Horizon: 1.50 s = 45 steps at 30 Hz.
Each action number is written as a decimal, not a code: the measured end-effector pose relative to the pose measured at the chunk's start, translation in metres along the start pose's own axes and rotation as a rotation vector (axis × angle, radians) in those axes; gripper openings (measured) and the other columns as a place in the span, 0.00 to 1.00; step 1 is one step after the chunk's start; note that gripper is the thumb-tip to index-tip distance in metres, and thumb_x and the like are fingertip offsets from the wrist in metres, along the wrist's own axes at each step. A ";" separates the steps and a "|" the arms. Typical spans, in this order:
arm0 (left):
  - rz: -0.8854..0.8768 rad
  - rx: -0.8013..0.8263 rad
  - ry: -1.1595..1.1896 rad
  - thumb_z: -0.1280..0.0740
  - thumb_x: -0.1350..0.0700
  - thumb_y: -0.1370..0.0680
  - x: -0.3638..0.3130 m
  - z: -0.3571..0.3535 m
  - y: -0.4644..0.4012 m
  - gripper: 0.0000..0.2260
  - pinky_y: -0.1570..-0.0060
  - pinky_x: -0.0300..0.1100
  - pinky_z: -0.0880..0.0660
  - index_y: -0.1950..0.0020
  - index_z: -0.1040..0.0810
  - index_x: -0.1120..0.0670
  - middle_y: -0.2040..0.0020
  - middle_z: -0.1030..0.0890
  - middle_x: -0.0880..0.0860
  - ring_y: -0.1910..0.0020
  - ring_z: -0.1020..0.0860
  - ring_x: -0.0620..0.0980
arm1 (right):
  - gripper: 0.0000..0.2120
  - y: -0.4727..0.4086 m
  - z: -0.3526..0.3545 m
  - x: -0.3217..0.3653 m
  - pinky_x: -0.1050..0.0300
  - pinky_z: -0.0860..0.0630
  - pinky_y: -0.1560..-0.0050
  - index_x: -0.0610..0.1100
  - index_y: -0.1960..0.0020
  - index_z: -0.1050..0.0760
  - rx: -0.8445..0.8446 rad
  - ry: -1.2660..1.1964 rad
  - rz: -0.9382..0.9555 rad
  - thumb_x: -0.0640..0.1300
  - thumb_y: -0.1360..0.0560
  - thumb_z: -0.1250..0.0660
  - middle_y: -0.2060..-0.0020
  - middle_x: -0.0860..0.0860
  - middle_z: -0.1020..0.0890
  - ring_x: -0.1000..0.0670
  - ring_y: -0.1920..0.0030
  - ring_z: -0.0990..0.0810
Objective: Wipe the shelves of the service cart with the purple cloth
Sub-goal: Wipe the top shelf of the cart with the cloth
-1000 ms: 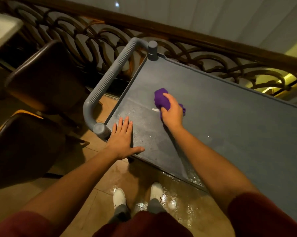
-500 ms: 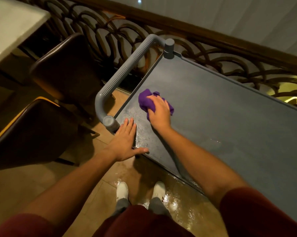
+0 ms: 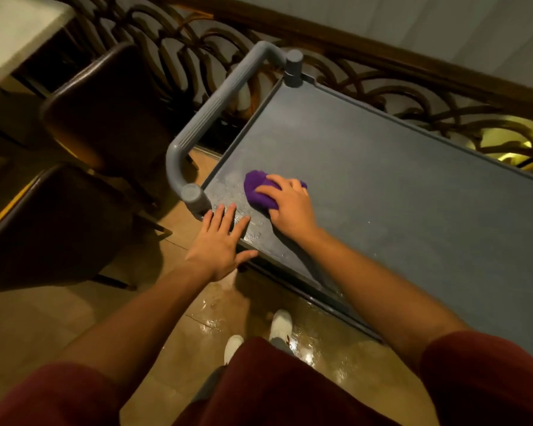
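Down on the top shelf [image 3: 397, 210] of the grey service cart [image 3: 293, 142], the purple cloth [image 3: 257, 192] lies bunched near the corner closest to the person, just inside the raised rim. The right hand [image 3: 290, 207] presses on it from above, its fingers [image 3: 271, 187] curled over the wad and gripping it, so that most of the cloth shows only on the side toward the cart handle [image 3: 216, 118]. A wet sheen and a few droplets cover the shelf surface around the cloth and along the near edge.

The left hand [image 3: 220, 241] rests flat on that same corner, palm down, its fingers [image 3: 228, 215] spread and straight, holding nothing; the thumb points along the cart's near rim. It lies just beside the round post [image 3: 193, 195] where the handle meets the shelf, and close to the right hand without touching it.

Both forearms are bare, with dark red sleeves [image 3: 486, 379] at the bottom of the view. White shoes [image 3: 280, 325] stand on a glossy, wet-looking tiled floor [image 3: 154, 302] below the cart's edge. Two dark chairs [image 3: 105, 103] sit to the left, and an ornate scrolled railing [image 3: 412, 96] runs behind the cart.
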<state>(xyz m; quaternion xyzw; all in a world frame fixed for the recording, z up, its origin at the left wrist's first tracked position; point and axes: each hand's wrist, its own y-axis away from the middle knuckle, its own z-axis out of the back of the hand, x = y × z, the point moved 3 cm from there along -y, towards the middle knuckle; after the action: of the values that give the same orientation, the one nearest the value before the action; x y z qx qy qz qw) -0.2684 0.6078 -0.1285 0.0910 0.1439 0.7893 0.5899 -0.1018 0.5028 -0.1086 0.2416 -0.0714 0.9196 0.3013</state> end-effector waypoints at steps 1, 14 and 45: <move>0.001 0.005 -0.001 0.59 0.26 0.24 0.000 0.001 -0.001 0.40 0.22 0.60 0.59 0.18 0.58 0.48 0.18 0.59 0.60 0.20 0.61 0.61 | 0.22 0.022 0.002 -0.004 0.40 0.30 0.32 0.58 0.31 0.25 0.012 0.015 -0.010 0.48 0.24 0.30 0.27 0.51 0.28 0.44 0.32 0.30; -0.057 0.146 -0.044 0.45 0.23 0.29 0.011 0.000 -0.014 0.53 0.23 0.58 0.59 0.19 0.61 0.55 0.18 0.61 0.59 0.20 0.61 0.62 | 0.35 0.081 0.012 0.014 0.39 0.38 0.24 0.55 0.20 0.41 -0.001 0.136 -0.357 0.63 0.23 0.36 0.21 0.43 0.37 0.38 0.22 0.39; 0.210 0.380 0.002 0.54 0.18 0.34 -0.131 0.024 -0.023 0.58 0.23 0.62 0.58 0.21 0.68 0.60 0.21 0.68 0.64 0.22 0.67 0.65 | 0.23 0.121 0.070 -0.134 0.47 0.26 0.42 0.58 0.28 0.29 -0.122 0.348 -0.322 0.44 0.21 0.39 0.25 0.44 0.32 0.37 0.39 0.25</move>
<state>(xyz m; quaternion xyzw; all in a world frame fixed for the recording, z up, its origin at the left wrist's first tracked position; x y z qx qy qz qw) -0.2021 0.4912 -0.1105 0.2141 0.2803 0.8053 0.4765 -0.0509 0.3159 -0.1115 0.0693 -0.0346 0.8814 0.4659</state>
